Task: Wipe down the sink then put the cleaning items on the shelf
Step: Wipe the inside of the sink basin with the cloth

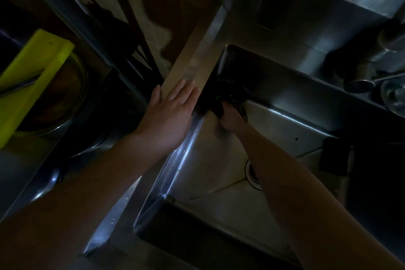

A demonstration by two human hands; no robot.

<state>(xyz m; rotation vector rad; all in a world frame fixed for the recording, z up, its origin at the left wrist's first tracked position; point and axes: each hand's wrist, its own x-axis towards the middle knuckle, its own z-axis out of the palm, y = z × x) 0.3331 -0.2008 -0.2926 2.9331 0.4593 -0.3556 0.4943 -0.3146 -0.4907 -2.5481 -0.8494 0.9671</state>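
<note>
Stainless-steel rectangular sink basin (285, 131) is getting wiped: the right hand (231, 119) is clutching a dark crumpled cleaning cloth (228, 94) in its far left corner, the left hand (168, 114) lying flat on the rim; wiping seems midway, shelving not yet begun

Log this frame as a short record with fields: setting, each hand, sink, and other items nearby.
setting: dim kitchen, steel sink seen from above
left hand: flat, fingers straight, resting on the sink's left rim
right hand: inside the basin, gripping a dark cloth at the far corner wall; its exact kind is unclear
drain: partly hidden by the right forearm
left of sink: yellow-green cutting board lying over a metal bowl
right of sink: metal vessels; dark block on the rim, unidentifiable
</note>
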